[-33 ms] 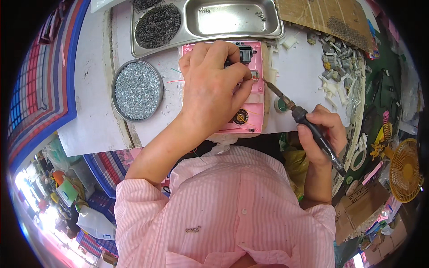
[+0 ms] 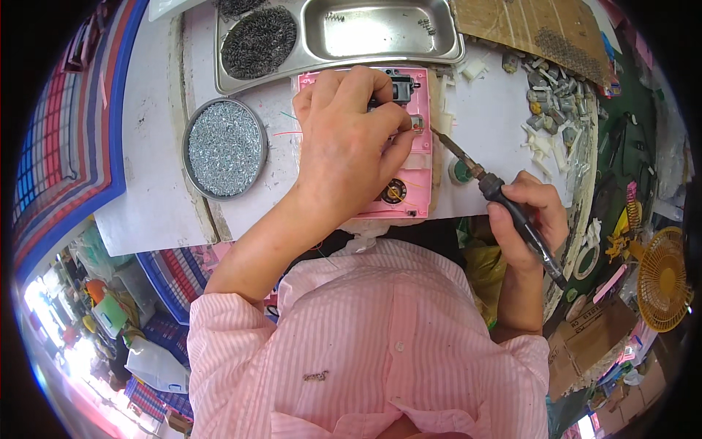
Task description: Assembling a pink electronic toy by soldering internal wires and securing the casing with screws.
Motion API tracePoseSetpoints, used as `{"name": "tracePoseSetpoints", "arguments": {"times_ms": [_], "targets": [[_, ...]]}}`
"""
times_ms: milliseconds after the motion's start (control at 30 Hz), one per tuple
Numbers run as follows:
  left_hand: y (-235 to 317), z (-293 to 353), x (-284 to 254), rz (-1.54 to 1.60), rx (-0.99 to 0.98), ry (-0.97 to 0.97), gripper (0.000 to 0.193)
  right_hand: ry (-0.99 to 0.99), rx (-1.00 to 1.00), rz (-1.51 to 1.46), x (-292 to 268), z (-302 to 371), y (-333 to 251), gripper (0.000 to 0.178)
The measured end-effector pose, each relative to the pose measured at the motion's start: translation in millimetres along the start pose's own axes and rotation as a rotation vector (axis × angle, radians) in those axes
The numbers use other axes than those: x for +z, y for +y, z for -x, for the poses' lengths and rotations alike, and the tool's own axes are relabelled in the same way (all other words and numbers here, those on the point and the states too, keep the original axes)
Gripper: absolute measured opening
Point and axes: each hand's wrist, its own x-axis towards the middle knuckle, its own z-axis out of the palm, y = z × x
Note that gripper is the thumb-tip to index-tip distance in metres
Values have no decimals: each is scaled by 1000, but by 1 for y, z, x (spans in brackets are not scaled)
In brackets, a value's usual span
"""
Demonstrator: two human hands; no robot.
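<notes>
A pink plastic case [image 2: 420, 161] lies on the table in front of me, with a black part [image 2: 401, 88] at its far end and a round black-and-yellow part [image 2: 393, 192] at its near end. My left hand [image 2: 349, 135] rests over the case, thumb and forefinger closed beside a small metal part [image 2: 417, 123]. Whatever those fingertips grip is hidden. Thin red and green wires [image 2: 287, 133] stick out left of this hand. In my right hand [image 2: 537, 216] is a black-handled soldering iron [image 2: 504, 199]. Its tip points at the case's right edge, near the small metal part.
Left of the case stands a round tin of small screws [image 2: 225, 150]. A metal tray [image 2: 311, 62] with springs sits behind it. Small motors [image 2: 559, 102] and white plastic pieces [image 2: 541, 150] are heaped at the right, below a cardboard sheet [image 2: 512, 25]. A solder reel [image 2: 461, 172] lies under the iron.
</notes>
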Motion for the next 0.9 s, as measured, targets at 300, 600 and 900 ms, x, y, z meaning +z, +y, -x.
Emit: {"name": "tracePoseSetpoints", "arguments": {"times_ms": [300, 600, 900], "targets": [[3, -1, -1, -22, -7, -8, 17, -50, 101, 59, -10, 4, -6, 24], [5, 2, 3, -25, -30, 10, 8, 9, -17, 32, -7, -5, 4, 28], [14, -5, 3, -96, -65, -21, 7, -29, -7, 32, 0, -10, 8, 28]]}}
